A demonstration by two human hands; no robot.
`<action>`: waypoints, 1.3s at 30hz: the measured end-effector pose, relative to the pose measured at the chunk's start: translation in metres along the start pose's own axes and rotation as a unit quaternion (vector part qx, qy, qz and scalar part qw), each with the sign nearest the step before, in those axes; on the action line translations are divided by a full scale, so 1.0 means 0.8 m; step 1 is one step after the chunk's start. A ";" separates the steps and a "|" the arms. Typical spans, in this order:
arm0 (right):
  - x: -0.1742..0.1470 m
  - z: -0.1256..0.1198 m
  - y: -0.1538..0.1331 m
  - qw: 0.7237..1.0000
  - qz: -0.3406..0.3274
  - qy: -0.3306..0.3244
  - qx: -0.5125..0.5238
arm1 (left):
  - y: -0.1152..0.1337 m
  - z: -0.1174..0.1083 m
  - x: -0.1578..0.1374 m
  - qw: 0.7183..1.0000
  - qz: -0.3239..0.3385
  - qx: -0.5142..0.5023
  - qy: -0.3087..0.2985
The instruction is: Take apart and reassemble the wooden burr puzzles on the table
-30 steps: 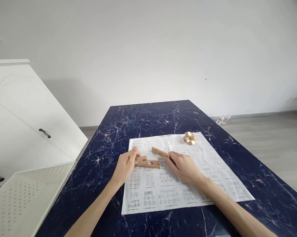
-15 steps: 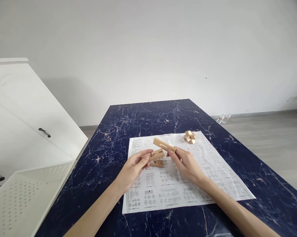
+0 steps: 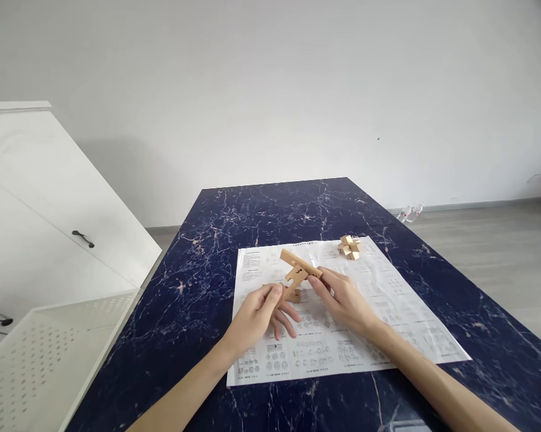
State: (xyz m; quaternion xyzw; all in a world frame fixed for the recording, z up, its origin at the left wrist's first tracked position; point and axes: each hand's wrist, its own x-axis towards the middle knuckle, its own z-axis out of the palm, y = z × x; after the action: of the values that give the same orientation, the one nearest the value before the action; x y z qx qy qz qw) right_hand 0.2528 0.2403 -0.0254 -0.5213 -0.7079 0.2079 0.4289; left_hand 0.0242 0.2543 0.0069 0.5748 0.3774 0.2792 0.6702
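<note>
My left hand point(image 3: 263, 309) pinches the near end of a notched wooden puzzle piece marked 3 point(image 3: 297, 274) between thumb and forefinger, its other fingers spread. My right hand point(image 3: 344, 298) grips the lower end of a slotted wooden puzzle piece point(image 3: 292, 258), which slants up to the left. The two pieces meet or overlap just left of my right fingertips; I cannot tell whether they interlock. A third wooden piece point(image 3: 295, 296) lies on the printed sheet point(image 3: 369, 336) below them, partly hidden by the left hand and its piece.
An assembled wooden burr puzzle point(image 3: 350, 247) sits on the sheet's far right part. The sheet lies on a dark blue marbled table point(image 3: 252, 216). A white cabinet point(image 3: 49, 198) stands at the left, and clear plastic bottles point(image 3: 409, 213) are on the floor beyond the table's right edge.
My left hand has turned and moved slightly down, its lower fingers opening out. The piece marked 3 now points up to the right against the slotted piece. My right hand stays nearly still.
</note>
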 end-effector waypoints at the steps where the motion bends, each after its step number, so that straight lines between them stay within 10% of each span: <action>1: 0.000 0.000 0.000 1.000 -0.006 -0.001 -0.004 | -0.001 0.002 -0.001 1.000 0.003 0.012 -0.007; 39: -0.010 0.002 0.010 0.979 -0.125 -0.020 -0.162 | -0.002 0.001 -0.004 0.999 0.014 0.042 0.020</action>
State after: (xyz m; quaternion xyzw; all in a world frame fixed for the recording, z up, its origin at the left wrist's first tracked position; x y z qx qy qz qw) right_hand 0.2564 0.2357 -0.0353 -0.4867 -0.8005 0.0453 0.3467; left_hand 0.0228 0.2508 0.0063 0.6019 0.3945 0.2836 0.6338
